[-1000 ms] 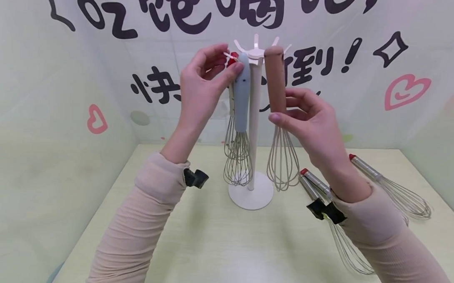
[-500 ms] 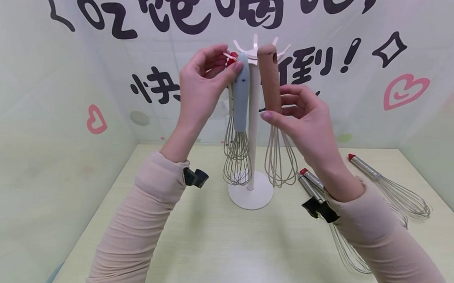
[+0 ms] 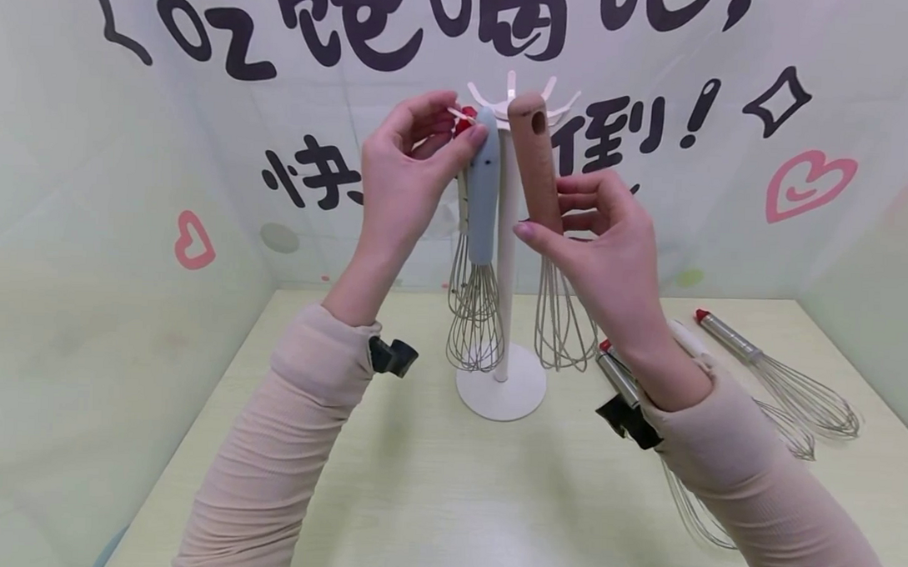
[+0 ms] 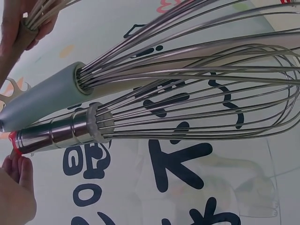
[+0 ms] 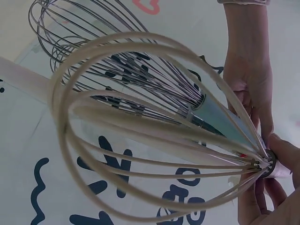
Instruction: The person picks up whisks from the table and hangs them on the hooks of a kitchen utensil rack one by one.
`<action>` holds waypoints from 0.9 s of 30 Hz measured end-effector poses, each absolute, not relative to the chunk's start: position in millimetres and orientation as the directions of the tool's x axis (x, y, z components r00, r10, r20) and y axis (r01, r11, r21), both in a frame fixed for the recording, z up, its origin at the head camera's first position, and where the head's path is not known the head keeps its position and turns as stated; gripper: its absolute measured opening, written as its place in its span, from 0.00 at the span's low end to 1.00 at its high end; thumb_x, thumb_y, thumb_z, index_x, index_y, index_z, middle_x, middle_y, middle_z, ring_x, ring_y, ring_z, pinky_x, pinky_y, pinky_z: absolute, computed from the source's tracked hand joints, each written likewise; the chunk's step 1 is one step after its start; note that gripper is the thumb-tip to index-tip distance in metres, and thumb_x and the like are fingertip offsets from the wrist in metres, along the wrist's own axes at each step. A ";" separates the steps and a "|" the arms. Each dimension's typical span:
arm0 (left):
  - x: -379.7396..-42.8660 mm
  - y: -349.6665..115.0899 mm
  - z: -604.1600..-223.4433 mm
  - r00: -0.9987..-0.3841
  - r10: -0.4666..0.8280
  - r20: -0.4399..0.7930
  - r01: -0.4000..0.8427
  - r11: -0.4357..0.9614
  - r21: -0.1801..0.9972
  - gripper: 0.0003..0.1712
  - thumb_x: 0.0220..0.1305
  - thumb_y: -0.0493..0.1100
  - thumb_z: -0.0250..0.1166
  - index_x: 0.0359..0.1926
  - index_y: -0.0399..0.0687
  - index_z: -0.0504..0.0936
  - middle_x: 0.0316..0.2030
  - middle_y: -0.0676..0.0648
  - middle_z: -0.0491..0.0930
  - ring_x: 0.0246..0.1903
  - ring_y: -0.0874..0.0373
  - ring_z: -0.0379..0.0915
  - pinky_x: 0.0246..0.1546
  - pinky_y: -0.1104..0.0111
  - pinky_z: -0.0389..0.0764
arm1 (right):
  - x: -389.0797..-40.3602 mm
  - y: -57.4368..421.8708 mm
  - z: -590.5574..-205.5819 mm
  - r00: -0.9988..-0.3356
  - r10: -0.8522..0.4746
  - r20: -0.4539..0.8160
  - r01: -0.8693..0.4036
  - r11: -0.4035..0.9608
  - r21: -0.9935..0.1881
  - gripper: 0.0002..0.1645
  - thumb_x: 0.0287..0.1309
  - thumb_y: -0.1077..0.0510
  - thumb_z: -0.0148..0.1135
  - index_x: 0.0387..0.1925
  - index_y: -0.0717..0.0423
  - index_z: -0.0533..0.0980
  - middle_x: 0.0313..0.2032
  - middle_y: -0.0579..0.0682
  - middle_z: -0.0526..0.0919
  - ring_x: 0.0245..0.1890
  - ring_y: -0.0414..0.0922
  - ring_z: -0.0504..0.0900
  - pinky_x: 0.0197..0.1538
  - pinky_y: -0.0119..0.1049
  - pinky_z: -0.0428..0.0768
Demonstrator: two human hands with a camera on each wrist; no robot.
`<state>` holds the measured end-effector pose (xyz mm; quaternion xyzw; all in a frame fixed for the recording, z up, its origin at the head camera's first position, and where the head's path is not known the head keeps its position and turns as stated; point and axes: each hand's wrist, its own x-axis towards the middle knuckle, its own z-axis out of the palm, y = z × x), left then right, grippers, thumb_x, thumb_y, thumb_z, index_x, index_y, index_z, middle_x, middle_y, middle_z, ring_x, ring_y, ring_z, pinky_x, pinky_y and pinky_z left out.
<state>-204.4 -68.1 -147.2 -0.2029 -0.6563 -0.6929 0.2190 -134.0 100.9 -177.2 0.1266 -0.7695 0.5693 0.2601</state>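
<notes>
My right hand [image 3: 608,255] holds a whisk with a brown wood-like handle [image 3: 535,157], thumb and fingers round the lower handle just above its wires. The handle leans left, and the hole near its top faces me. Behind it stands a white whisk rack [image 3: 501,398] with prongs on top. Two whisks hang at its left: one with a pale blue handle [image 3: 484,193], the other with a metal handle [image 4: 56,133] and red end, seen in the left wrist view. My left hand [image 3: 406,161] pinches a rack prong beside the red end; its thumb tip touches the blue handle.
On the table [image 3: 447,492] at the right lie several more whisks, including a red-ended whisk [image 3: 781,374] near the back corner. My right forearm partly hides the others. A printed wall sheet [image 3: 226,142] stands close behind the rack.
My right hand has moved left with the brown-handled whisk towards the rack. The handle's top has tilted left and turned, bringing its hole into view. My left hand has stayed in place.
</notes>
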 end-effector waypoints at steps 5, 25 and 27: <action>-204.3 -68.0 -147.6 -0.820 -0.039 0.571 0.572 -0.041 0.819 0.24 0.54 0.35 0.70 0.53 0.35 0.77 0.42 0.46 0.79 0.44 0.57 0.78 0.54 0.73 0.80 | -131.6 98.9 -175.4 -0.830 0.110 0.547 -0.481 0.356 -0.801 0.26 0.48 0.63 0.72 0.48 0.65 0.72 0.44 0.48 0.80 0.37 0.39 0.79 0.40 0.28 0.81; -203.5 -67.6 -148.2 -0.813 -0.030 0.581 0.582 -0.022 0.813 0.24 0.55 0.35 0.70 0.54 0.35 0.76 0.46 0.43 0.79 0.47 0.55 0.78 0.55 0.74 0.79 | -136.1 90.8 -173.5 -0.852 0.139 0.505 -0.414 0.413 -0.811 0.24 0.49 0.61 0.72 0.46 0.60 0.71 0.44 0.56 0.80 0.38 0.44 0.78 0.43 0.32 0.76; -203.8 -67.8 -148.0 -0.813 -0.032 0.582 0.583 -0.022 0.812 0.24 0.55 0.35 0.69 0.54 0.35 0.76 0.46 0.43 0.79 0.47 0.55 0.78 0.55 0.74 0.79 | -137.1 89.9 -174.1 -0.849 0.134 0.511 -0.422 0.412 -0.808 0.24 0.49 0.61 0.72 0.47 0.61 0.70 0.44 0.56 0.80 0.39 0.45 0.78 0.44 0.32 0.77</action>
